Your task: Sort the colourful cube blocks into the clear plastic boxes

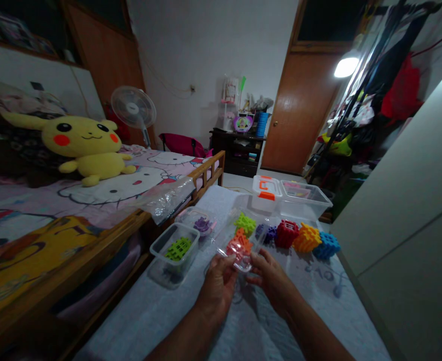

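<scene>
Both of my hands grip a clear plastic piece, which looks like a container lid or tray. My left hand pinches its left edge with the thumb on top. On the opposite edge, my right hand is closed with its fingers curled. Orange plastic lattice pieces show through or within it; I cannot tell which. Just beyond are lime green pieces. Stacks of dark blue, red, yellow-orange and light blue pieces form a row to the right.
Left of my hands, a clear tub contains green pieces, and a round-cornered container has purple ones. A white box with orange latches and a clear bin stand at the table's far end. A wooden bed rail borders the left side.
</scene>
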`<state>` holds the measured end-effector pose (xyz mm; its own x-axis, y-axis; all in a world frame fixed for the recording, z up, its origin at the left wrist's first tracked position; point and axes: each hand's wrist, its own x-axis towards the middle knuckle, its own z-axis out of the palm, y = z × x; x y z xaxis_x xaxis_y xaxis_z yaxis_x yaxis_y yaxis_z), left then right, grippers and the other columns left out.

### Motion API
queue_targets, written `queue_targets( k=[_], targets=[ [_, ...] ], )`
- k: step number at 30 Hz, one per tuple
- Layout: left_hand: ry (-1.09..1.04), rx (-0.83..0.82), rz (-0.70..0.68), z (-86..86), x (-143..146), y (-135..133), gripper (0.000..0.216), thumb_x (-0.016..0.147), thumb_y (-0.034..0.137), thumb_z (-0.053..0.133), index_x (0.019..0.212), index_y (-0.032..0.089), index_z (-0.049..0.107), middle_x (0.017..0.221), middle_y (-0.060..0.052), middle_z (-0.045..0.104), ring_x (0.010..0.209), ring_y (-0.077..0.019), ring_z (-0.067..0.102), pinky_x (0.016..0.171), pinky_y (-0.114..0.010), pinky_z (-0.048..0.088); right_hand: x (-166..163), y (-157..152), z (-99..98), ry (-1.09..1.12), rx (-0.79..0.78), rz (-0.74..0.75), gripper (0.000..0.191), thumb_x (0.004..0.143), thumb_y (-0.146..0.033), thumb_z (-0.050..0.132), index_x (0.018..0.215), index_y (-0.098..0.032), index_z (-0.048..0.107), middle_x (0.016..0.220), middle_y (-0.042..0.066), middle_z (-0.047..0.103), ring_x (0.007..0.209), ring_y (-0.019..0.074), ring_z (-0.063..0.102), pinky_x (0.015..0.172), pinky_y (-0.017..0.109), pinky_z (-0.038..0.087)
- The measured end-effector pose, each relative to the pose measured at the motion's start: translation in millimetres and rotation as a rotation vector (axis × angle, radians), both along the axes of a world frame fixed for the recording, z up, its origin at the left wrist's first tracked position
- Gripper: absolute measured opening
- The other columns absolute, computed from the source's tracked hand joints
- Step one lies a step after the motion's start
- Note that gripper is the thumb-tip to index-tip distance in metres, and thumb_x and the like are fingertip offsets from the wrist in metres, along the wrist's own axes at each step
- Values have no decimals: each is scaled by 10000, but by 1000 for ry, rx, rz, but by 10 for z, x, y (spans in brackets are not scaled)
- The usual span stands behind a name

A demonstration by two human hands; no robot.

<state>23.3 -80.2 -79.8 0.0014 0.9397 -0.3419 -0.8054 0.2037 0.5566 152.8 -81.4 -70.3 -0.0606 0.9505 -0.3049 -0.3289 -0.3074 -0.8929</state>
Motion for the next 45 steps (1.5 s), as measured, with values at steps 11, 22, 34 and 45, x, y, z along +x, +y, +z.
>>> queue_targets(
  k=[11, 22, 34, 45],
  targets=[
    [90, 110, -115, 19, -21, 26, 525, 625, 267, 820, 1085, 227, 570, 1115, -52, 676, 1051, -199, 639, 910, -310, 483, -98, 286, 217, 42, 66, -77, 406, 672, -361, 769, 1011, -217, 596, 975, 41, 699, 776, 187, 674, 619, 298, 554],
    [589, 107, -94, -337, 230, 504, 428, 582, -9, 621, 965, 175, 577, 956, -66, 606, 939, -205, 592, 834, -308, 442, -211, 1338, 324, 57, 27, -200, 330, 698, -399, 772, 866, -223, 549, 620, -41, 551, 547, 116, 573, 518, 246, 548],
    [610, 175, 10, -604, 61, 696, 352, 706, 87, 633, 1042, 176, 576, 1055, -99, 649, 1021, -214, 621, 933, -345, 455, -456, 1747, -249, -54, -45, -187, 309, 737, -424, 733, 840, -187, 565, 526, -40, 538, 461, 121, 559, 442, 223, 497],
    [419, 42, -1, -361, 160, 827, 511, 630, -2, 595, 1103, 190, 582, 1232, -113, 638, 1104, -209, 622, 877, -279, 488, -361, 1784, -350, -306, 75, -260, 196, 660, -278, 702, 792, -178, 598, 614, -38, 590, 485, 107, 533, 405, 193, 405]
  ],
)
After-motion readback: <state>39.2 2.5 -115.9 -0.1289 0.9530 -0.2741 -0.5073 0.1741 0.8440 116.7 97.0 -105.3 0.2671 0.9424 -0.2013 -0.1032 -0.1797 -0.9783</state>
